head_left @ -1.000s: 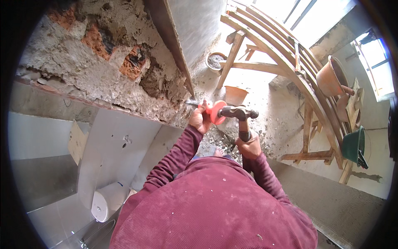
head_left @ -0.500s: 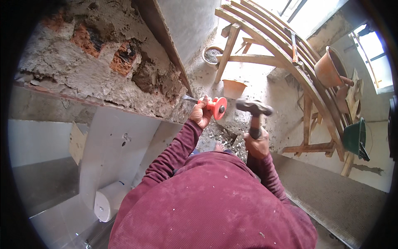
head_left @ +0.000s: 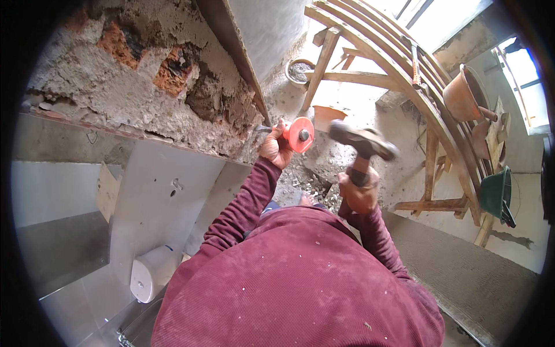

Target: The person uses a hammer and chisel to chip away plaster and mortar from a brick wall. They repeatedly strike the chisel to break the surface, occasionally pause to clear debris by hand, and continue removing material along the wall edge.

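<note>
My left hand [head_left: 276,148] is closed round the grip of a chisel with a round orange hand guard [head_left: 300,134]. The chisel's metal blade points left at the broken edge of a rough masonry wall [head_left: 139,87], where orange brick shows through the mortar. Its dark striking end faces right. My right hand [head_left: 361,192] grips the handle of a club hammer, its steel head [head_left: 363,140] blurred by motion and held to the right of the chisel, apart from it.
Wooden trestles and planks [head_left: 399,75] curve along the right, with another hammer [head_left: 415,65], an orange bucket [head_left: 464,94] and a green bucket [head_left: 495,194]. A bucket of grey mix [head_left: 298,72] and an orange tub [head_left: 328,114] stand ahead. Rubble [head_left: 300,184] covers the floor near my feet.
The hammer head has tilted and shifted slightly right, with my right hand a little higher. My left hand and the chisel have moved slightly up and left in view.
</note>
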Demonstrator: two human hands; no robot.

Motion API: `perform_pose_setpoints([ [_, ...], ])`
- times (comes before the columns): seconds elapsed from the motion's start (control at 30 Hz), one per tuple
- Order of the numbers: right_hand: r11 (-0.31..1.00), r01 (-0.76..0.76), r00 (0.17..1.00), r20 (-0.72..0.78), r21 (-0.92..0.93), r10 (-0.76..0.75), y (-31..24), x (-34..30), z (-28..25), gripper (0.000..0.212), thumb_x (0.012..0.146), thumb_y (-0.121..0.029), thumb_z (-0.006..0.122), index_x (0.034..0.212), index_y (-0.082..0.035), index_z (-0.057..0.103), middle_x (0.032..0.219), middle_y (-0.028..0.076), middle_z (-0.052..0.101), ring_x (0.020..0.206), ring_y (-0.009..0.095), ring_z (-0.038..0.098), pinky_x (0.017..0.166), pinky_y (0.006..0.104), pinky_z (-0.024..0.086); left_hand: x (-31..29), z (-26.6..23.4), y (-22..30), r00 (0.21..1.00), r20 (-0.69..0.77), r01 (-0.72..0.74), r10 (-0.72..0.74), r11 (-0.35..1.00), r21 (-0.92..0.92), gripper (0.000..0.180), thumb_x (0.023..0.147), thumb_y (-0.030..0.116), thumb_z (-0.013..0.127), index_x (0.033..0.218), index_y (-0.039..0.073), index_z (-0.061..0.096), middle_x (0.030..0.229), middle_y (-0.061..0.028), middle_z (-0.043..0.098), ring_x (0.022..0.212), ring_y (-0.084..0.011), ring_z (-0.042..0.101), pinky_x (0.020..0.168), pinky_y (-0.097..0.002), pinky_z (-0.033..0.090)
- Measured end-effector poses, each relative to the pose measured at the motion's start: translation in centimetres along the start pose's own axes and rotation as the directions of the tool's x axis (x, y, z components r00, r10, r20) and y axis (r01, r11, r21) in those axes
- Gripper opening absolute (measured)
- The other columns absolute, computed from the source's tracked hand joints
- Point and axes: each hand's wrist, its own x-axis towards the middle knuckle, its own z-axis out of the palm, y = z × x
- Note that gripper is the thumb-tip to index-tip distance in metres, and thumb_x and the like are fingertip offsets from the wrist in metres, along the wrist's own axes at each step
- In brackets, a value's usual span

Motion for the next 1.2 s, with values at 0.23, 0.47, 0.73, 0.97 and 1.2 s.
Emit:
perform_pose_setpoints([
  [0.23,0.963,0.037,0.979,0.202,-0.267,0.018,1.9,2.5,0.9,0.012,0.076,-0.009,0.061,0.071,-0.003,0.052,0.056,-0.002,0.052,0.053,0.005,0.049,0.046,0.0233,0.041,-0.2,1.3,0.3,0.998,-0.060,-0.003,0.002,1.000,-0.018,0.013,0.089,0.012,0.058,0.098,0.003,0.057,0.092,-0.0085,0.063,0.089,-0.0209,0.062,0.087,-0.0397,0.052],
  [0.47,0.997,0.003,0.992,-0.126,0.077,0.007,-1.8,-1.3,-0.5,0.009,0.073,-0.001,0.061,0.071,-0.005,0.054,0.055,-0.003,0.050,0.047,0.006,0.048,0.042,0.0230,0.038,-3.4,2.4,-0.9,0.998,-0.039,0.058,-0.055,0.996,0.073,0.011,0.087,0.003,0.058,0.094,0.006,0.050,0.091,-0.0067,0.058,0.095,-0.0218,0.060,0.090,-0.0375,0.051],
  [0.73,0.998,-0.062,0.998,-0.016,0.029,0.063,-0.6,-2.6,-1.4,0.012,0.079,-0.002,0.063,0.079,-0.004,0.051,0.051,0.000,0.050,0.041,0.008,0.047,0.040,0.0221,0.037,-8.8,5.2,-1.5,0.994,0.040,0.097,-0.104,0.985,0.143,0.013,0.087,0.005,0.059,0.094,0.010,0.050,0.097,-0.0047,0.055,0.108,-0.0218,0.052,0.098,-0.0391,0.044],
  [0.97,0.994,-0.075,0.994,0.082,0.081,0.068,-1.8,-3.8,-0.4,0.016,0.085,-0.015,0.059,0.079,-0.003,0.052,0.055,0.002,0.051,0.044,0.009,0.047,0.042,0.0232,0.038,-9.2,6.5,-0.5,0.997,-0.072,0.010,-0.001,0.990,0.137,0.008,0.089,0.005,0.057,0.091,0.008,0.051,0.092,-0.0031,0.056,0.097,-0.0203,0.059,0.091,-0.0368,0.050],
  [1.2,0.858,0.315,0.947,-0.069,0.405,-0.315,-5.3,-3.7,0.3,0.060,0.085,-0.061,0.050,0.107,-0.005,0.043,0.066,0.008,0.049,0.050,0.018,0.047,0.047,0.0305,0.042,-7.1,8.6,0.1,0.976,-0.196,-0.080,0.096,0.993,0.086,0.006,0.091,0.012,0.056,0.093,0.006,0.054,0.084,-0.0007,0.059,0.075,-0.0093,0.059,0.070,-0.0256,0.054],
])
